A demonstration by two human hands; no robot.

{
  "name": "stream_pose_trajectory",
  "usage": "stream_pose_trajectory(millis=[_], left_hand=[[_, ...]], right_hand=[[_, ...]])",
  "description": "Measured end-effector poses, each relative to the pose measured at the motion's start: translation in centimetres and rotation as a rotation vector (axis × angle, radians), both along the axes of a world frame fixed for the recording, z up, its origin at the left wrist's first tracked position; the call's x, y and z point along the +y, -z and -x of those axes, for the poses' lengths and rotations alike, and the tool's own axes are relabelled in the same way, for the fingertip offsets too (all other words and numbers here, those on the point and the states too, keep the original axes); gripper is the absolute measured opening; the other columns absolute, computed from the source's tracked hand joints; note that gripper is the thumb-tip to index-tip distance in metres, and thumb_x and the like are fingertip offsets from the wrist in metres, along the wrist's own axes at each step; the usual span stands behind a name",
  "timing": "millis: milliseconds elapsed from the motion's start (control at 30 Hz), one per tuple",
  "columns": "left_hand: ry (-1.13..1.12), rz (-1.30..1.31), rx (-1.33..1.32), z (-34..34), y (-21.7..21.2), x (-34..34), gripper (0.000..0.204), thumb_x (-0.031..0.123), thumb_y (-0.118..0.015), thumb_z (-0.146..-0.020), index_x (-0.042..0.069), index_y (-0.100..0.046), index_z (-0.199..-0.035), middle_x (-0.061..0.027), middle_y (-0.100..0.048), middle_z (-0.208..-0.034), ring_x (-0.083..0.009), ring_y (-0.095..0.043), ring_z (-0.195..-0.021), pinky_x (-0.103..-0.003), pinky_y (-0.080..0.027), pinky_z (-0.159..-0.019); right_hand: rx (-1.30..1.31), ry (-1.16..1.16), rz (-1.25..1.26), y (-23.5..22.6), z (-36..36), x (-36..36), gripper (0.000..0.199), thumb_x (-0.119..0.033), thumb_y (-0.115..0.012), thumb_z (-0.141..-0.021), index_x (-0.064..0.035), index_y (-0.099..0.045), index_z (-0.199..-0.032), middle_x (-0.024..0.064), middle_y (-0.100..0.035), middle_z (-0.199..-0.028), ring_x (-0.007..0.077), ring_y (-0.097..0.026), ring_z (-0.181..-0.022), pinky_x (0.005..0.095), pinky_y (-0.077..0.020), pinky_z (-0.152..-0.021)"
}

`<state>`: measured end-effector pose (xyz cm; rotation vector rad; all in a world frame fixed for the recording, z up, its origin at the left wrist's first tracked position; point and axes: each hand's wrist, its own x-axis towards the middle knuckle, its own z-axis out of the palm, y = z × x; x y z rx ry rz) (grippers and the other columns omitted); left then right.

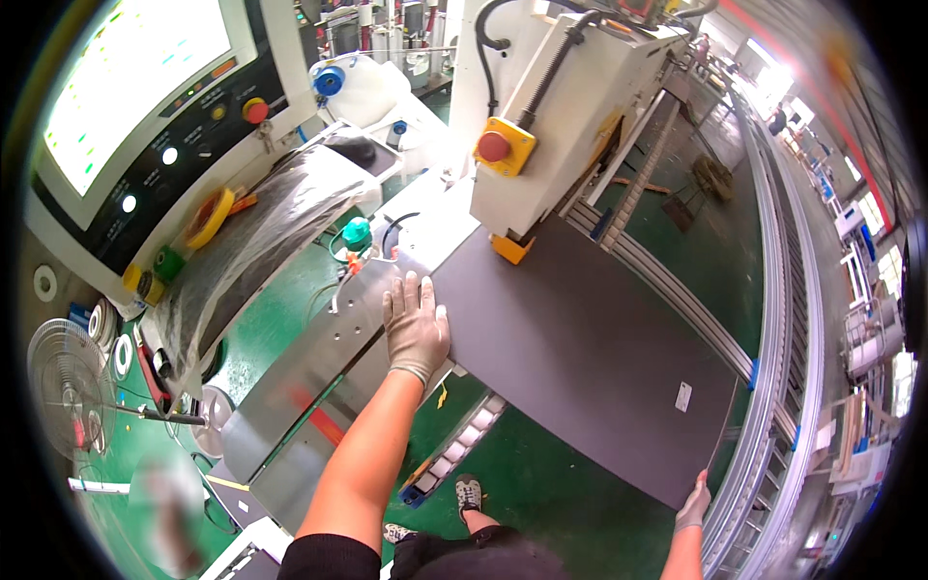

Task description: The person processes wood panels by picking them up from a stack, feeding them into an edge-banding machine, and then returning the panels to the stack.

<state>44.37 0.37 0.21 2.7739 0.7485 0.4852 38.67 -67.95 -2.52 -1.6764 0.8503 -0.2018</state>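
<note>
A large, flat dark grey panel [580, 338] lies across the machine, its far edge at the machine head and a small white label [682, 396] near its right end. My left hand [416, 333], in a thin pale glove, is laid flat at the panel's left end, fingers stretched out, beside the metal machine bed [290, 416]. At the panel's near right corner, my right hand [693, 503], also gloved, holds the edge. Its fingertips are partly hidden there.
Above the panel's far edge stands the beige machine head [551, 116] with a red stop button [493, 146]. A roller conveyor [788, 290] runs along the right. Far left are a lit control screen [135, 77] and a fan [70, 387]. A short roller rail [462, 445] is under the panel's near edge.
</note>
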Motion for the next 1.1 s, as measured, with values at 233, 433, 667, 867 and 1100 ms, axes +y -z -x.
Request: stream_pose_trajectory(millis=[233,433,667,867,1100], left_hand=[[-0.086,0.031,-0.056,-5.7,0.3,-0.4,0.064,0.043,-0.044,-0.097,-0.001,-0.042,-0.143,-0.0208,-0.038,-0.151,-0.0344,-0.029,-0.143,-0.046,-0.015,-0.120],[-0.057,0.055,-0.372,-1.8,2.9,0.2,0.045,0.030,-0.052,-0.090,0.003,-0.057,-0.125,-0.0176,-0.057,-0.132,-0.0362,-0.044,-0.131,-0.047,-0.025,-0.116],[0.109,0.285,-0.057,15.8,1.6,-3.2,0.035,0.028,-0.059,-0.086,0.010,-0.064,-0.115,-0.0153,-0.057,-0.130,-0.0350,-0.047,-0.126,-0.049,-0.033,-0.108],[-0.242,0.151,-0.019,43.0,-0.1,-8.7,0.051,0.032,-0.059,-0.089,0.002,-0.055,-0.129,-0.0198,-0.050,-0.140,-0.0394,-0.043,-0.133,-0.049,-0.031,-0.112],[-1.377,0.476,0.328,79.3,8.6,-25.3,0.028,0.018,-0.049,-0.092,-0.001,-0.069,-0.096,-0.0267,-0.067,-0.104,-0.0398,-0.066,-0.102,-0.049,-0.052,-0.088]], right_hand=[[-0.072,-0.248,0.511,-1.2,-6.0,0.9,0.051,-0.039,-0.062,-0.095,0.0053,-0.057,-0.120,0.0069,-0.058,-0.102,0.0198,-0.055,-0.097,0.0357,-0.0422,-0.089],[-0.031,-0.139,0.157,-1.6,-7.5,1.9,0.036,-0.030,-0.059,-0.096,-0.0018,-0.057,-0.117,0.0063,-0.055,-0.095,0.0143,-0.054,-0.070,0.0297,-0.0431,-0.060],[0.232,-0.729,-0.529,10.7,1.4,14.2,0.013,-0.023,-0.060,-0.094,-0.0112,-0.053,-0.094,0.0046,-0.056,-0.077,0.0131,-0.052,-0.059,0.0258,-0.0400,-0.047],[-0.039,-2.497,0.256,16.0,16.7,34.6,0.046,-0.043,-0.049,-0.095,-0.0064,-0.065,-0.117,0.0166,-0.066,-0.120,0.0344,-0.059,-0.116,0.0421,-0.0458,-0.097],[-0.152,-2.906,0.939,14.2,21.1,48.7,0.047,-0.050,-0.060,-0.088,-0.0073,-0.070,-0.105,0.0156,-0.070,-0.108,0.0366,-0.065,-0.103,0.0446,-0.0509,-0.087]])
